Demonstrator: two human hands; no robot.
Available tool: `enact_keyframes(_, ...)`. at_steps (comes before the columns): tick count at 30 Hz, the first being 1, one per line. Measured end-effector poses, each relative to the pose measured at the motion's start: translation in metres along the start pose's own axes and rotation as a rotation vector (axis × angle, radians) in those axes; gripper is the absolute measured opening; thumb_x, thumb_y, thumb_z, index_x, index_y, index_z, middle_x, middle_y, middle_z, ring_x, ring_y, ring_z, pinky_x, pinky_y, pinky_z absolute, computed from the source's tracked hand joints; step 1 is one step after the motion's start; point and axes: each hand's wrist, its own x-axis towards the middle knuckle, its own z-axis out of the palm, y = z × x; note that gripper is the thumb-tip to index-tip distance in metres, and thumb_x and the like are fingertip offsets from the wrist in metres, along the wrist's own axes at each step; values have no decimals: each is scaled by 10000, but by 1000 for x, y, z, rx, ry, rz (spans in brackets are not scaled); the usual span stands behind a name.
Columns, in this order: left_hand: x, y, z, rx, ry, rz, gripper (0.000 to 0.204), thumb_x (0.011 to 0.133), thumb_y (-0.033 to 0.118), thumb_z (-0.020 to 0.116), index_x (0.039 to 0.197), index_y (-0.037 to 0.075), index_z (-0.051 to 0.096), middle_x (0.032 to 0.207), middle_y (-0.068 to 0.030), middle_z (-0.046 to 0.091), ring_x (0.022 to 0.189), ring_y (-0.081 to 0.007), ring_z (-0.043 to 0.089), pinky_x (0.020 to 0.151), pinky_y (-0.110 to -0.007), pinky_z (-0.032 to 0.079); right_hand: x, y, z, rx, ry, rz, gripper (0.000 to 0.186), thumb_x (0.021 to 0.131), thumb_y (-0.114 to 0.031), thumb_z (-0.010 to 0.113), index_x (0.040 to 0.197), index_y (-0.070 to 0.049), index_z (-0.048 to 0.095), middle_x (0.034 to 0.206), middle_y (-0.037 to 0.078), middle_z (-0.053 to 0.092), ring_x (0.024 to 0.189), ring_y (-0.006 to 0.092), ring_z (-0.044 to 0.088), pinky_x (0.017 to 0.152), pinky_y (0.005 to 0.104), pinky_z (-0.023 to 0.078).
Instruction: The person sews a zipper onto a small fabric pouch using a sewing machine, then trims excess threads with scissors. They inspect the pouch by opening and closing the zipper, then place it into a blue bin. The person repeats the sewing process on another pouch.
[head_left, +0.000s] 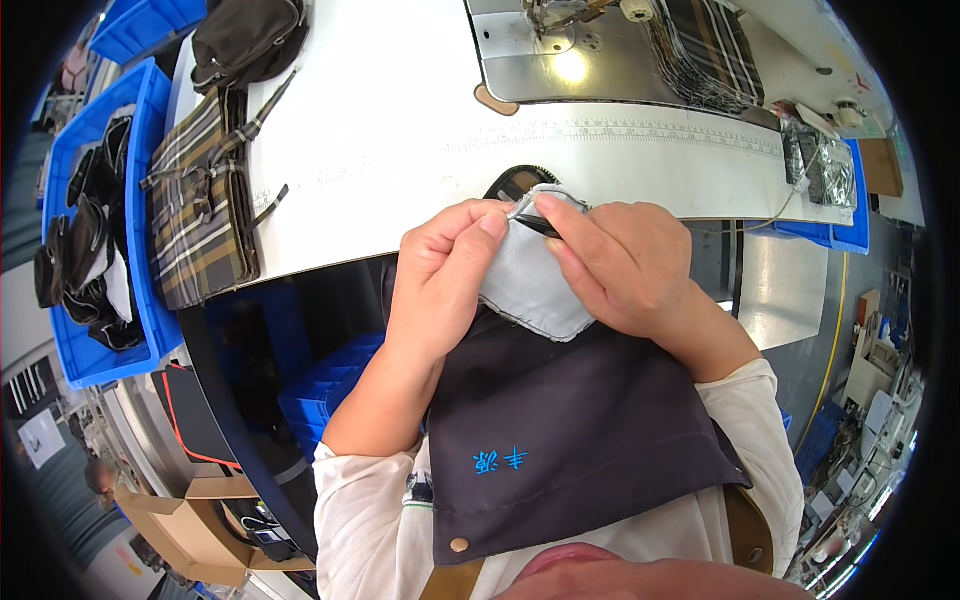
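Note:
My left hand (447,262) pinches a light grey fabric piece (530,280) at its upper edge between thumb and index finger. My right hand (620,260) is closed on the piece's upper right, fingers bent over a dark slit or strip along it. A dark piece with a zipper edge (512,180) shows behind the grey fabric at the white table's (350,180) front edge, partly hidden. The grey piece is held above my dark apron (570,410).
A sewing machine bed (560,75) is at the back, with plaid fabric on it. Plaid pieces (200,240) and a black pouch (240,40) lie left, beside a blue bin (150,330) of black items. A cardboard box (160,520) sits lower left; another blue bin (835,235) is right.

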Motion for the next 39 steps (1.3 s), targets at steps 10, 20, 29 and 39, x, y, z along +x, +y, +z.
enact_keyframes(10, -1, -3, -1, 11, -5, -4, 248, 1023, 161, 560, 1092, -29, 704, 906, 19, 671, 829, -32, 548, 745, -208, 451, 0, 1, 1, 7, 1, -18, 477, 739, -69, 768, 1207, -40, 681, 685, 0, 542, 545, 159, 511, 485, 319, 362)
enact_keyframes(20, 0, -7, -3, 23, 12, -5, 240, 1016, 159, 573, 1096, -28, 701, 882, 36, 655, 804, -24, 531, 718, -202, 438, -1, 3, 2, -5, -36, -15, 479, 754, -89, 771, 1222, -58, 675, 664, -6, 502, 533, 162, 489, 483, 320, 355)
enact_keyframes(29, 1, -8, -1, 32, 10, -32, 239, 1014, 167, 577, 1099, -20, 700, 888, 27, 663, 814, -29, 544, 732, -202, 444, 1, 1, 0, 57, -94, 57, 452, 787, -86, 744, 1233, -67, 670, 665, 13, 528, 533, 181, 507, 487, 337, 371)
enact_keyframes(39, 4, -1, 0, -46, 24, -45, 190, 936, 111, 707, 1086, -5, 709, 926, -13, 702, 814, -50, 602, 745, -204, 487, 6, 5, -15, 157, -59, 259, 440, 794, -113, 742, 1223, -66, 654, 715, 22, 591, 539, 181, 534, 480, 309, 404)
